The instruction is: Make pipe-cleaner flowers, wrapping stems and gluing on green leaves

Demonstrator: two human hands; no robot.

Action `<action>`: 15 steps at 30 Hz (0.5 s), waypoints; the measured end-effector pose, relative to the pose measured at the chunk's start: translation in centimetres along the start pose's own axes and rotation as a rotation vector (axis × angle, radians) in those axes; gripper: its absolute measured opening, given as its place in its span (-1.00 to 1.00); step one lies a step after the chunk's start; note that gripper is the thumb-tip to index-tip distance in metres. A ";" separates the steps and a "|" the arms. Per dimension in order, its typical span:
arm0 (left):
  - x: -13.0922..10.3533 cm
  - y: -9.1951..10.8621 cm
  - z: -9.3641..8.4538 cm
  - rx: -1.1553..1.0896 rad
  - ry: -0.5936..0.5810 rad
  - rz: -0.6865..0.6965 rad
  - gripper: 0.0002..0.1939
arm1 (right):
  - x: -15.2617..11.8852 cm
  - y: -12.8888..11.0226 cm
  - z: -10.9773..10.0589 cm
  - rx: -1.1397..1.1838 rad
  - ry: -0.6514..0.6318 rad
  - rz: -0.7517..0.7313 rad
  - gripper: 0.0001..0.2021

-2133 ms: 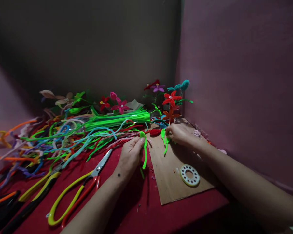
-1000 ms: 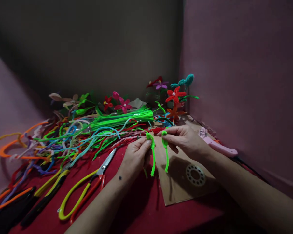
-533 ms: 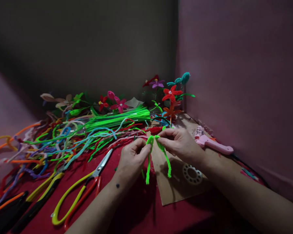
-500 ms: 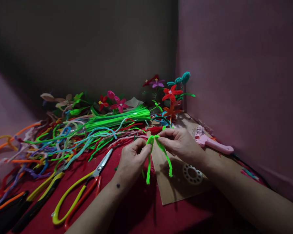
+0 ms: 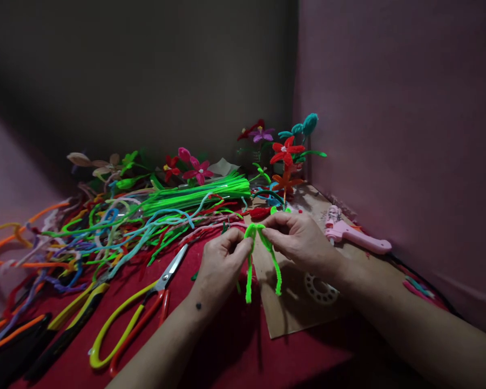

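A bright green pipe cleaner [image 5: 277,275] is bent over at the top, with two fuzzy ends hanging down between my hands. My left hand [image 5: 224,262] pinches its left bend between thumb and forefinger. From the other side, my right hand [image 5: 302,240] pinches it near the top, its fingertips close to the left thumb. More green fuzzy loops show just above the right fingers; whether they join this piece I cannot tell. Below the hands lies a piece of brown cardboard [image 5: 279,321] on the red cloth [image 5: 210,346].
Scissors [image 5: 146,308] and yellow-black pliers [image 5: 71,324] lie at the left. Behind them spread tangled pipe cleaners [image 5: 146,243] and a green bundle [image 5: 198,194]. Pipe-cleaner flowers [image 5: 287,150] stand at the back. On the right are a pink glue gun [image 5: 356,235] and a white holed ring [image 5: 321,289].
Both hands keep their pinch on the pipe cleaner. Its right hanging end has swung slightly inward to the left. The whole view has shifted a little.
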State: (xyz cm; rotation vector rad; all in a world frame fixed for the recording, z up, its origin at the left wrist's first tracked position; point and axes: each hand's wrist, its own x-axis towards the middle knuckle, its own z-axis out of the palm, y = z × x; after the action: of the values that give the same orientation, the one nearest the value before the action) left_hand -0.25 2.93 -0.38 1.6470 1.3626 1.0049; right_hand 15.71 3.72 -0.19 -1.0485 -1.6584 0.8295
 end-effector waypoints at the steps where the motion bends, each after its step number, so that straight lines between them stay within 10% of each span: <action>1: 0.0 0.0 0.0 0.011 -0.002 0.007 -0.70 | 0.0 0.0 0.1 0.010 -0.003 0.005 -0.88; 15: 0.0 0.0 0.1 0.051 -0.006 0.015 -0.70 | -0.2 0.2 0.6 0.055 -0.007 0.052 -0.87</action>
State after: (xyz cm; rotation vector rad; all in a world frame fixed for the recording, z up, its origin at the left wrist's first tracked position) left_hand -0.20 2.92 -0.44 1.6983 1.3840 0.9804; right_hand 15.22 3.56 -0.66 -1.0560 -1.6110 0.9088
